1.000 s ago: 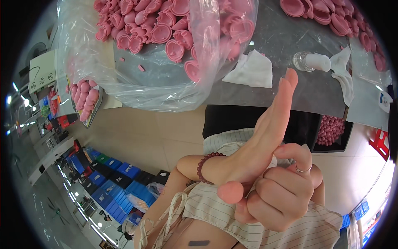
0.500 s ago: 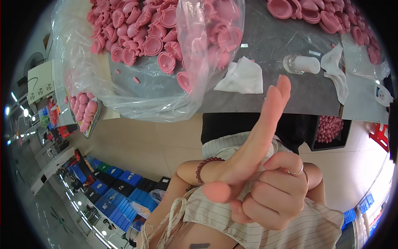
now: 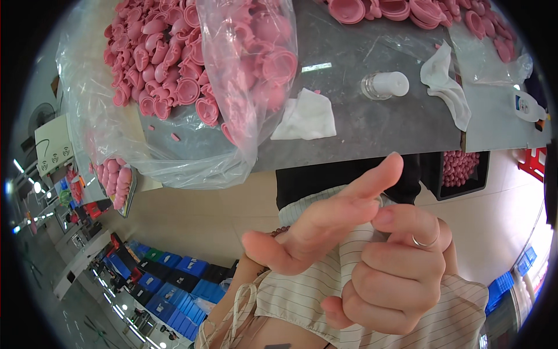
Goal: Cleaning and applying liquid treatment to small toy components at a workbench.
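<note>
While curled hand (image 3: 395, 279) hovers, crinkled plastic (image 3: 195, 174), hollow shells (image 3: 187, 91)

We cannot see inside the curled right fingers (image 3: 398, 279) or tell whether they hold anything. The left fingers (image 3: 372, 180) overlap, partly hiding one another. The upper edge cuts off both the left pile (image 3: 180, 64) and right pile (image 3: 424, 13), and film (image 3: 250, 87) clouds some parts. Pieces (image 3: 462, 168) in the bin (image 3: 465, 193) are too small for us; the crates (image 3: 168, 288) look blurred.
</note>
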